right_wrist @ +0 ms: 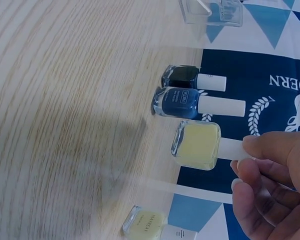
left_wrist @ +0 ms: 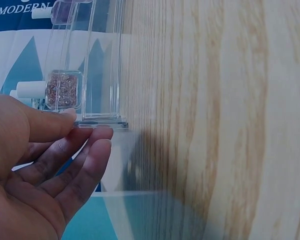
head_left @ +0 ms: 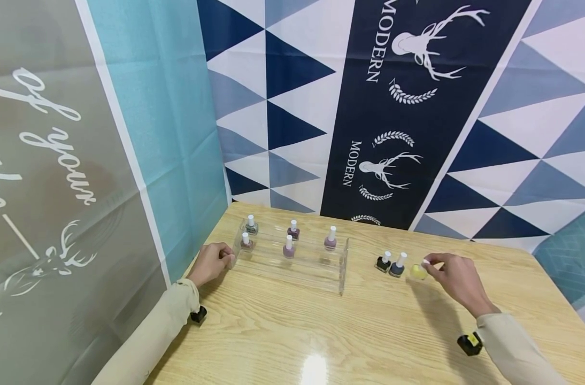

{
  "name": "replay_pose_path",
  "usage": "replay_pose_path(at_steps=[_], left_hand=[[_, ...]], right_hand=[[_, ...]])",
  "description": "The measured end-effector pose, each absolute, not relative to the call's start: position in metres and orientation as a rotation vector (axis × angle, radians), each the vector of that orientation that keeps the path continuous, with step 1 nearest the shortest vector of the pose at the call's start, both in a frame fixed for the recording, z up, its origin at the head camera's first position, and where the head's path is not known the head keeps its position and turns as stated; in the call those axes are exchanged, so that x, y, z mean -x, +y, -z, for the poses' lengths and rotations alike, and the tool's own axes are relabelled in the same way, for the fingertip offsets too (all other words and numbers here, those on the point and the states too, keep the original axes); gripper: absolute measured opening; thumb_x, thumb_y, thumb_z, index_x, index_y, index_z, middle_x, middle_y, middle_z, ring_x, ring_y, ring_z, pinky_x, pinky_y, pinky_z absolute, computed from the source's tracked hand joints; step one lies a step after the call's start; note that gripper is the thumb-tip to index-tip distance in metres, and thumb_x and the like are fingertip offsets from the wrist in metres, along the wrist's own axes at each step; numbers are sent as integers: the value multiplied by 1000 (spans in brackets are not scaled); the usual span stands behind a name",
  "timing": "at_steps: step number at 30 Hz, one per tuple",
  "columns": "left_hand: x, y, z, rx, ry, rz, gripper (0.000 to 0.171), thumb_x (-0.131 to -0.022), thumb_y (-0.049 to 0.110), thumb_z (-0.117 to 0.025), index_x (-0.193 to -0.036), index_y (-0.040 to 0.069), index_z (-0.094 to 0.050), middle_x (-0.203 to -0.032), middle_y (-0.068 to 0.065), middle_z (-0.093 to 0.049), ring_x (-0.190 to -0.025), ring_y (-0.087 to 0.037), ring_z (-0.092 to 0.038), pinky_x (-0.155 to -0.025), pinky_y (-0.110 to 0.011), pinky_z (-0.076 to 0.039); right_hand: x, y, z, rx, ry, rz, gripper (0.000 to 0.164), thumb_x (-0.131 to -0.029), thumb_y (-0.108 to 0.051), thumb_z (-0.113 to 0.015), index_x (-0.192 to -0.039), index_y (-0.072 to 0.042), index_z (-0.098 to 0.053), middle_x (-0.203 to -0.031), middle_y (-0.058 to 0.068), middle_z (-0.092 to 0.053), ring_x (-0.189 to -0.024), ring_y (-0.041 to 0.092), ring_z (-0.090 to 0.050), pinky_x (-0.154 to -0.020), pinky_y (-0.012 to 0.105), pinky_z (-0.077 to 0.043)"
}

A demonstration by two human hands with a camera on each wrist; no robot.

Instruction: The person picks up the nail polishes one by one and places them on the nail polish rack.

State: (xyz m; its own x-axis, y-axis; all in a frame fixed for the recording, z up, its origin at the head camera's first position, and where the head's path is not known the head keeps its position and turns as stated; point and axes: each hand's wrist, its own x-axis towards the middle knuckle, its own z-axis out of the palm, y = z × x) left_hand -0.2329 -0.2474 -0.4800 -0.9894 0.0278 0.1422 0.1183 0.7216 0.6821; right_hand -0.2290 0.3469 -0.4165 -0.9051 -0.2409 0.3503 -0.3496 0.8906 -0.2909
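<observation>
Yellow polish bottle (head_left: 418, 272) is at three o'clock from the clear rack (head_left: 292, 266), whose left end the left hand (head_left: 213, 263) pinches. The nearer right hand (head_left: 458, 278) has its grip clamped on the bottle's white cap (right_wrist: 231, 149), long axis seven to one o'clock.

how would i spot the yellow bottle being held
On the wooden table, right of the clear rack, find a black bottle and a dark blue bottle. Just right of both is the yellow bottle, its white cap pinched by the right hand. Pale unlike those two, it is also held, unlike the other yellow bottle.
</observation>
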Motion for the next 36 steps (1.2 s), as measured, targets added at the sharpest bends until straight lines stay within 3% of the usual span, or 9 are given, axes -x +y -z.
replay_pose_path(at_steps=[12, 36], left_hand=[[233, -248, 481, 117, -2799, 1122, 4, -97, 7, -72, -96, 3, -74, -80, -2, -67, -67, -15, -57, -61, -33, -48], [233, -248, 482, 124, -2787, 1119, 4, -97, 6, -72, -95, 4, -75, -81, -2, -68, -70, -15, -59, -64, -33, -50]], right_hand=[[226, 340, 415, -472, -2734, -511, 10, -92, -12, -77, -95, -3, -79, -86, 10, -77, -65, 20, -68, -56, 31, -49], [222, 327, 408, -451, -2790, -543, 11, -94, -14, -75, -97, -5, -79, -89, 9, -77, -71, 23, -70, -59, 36, -52]])
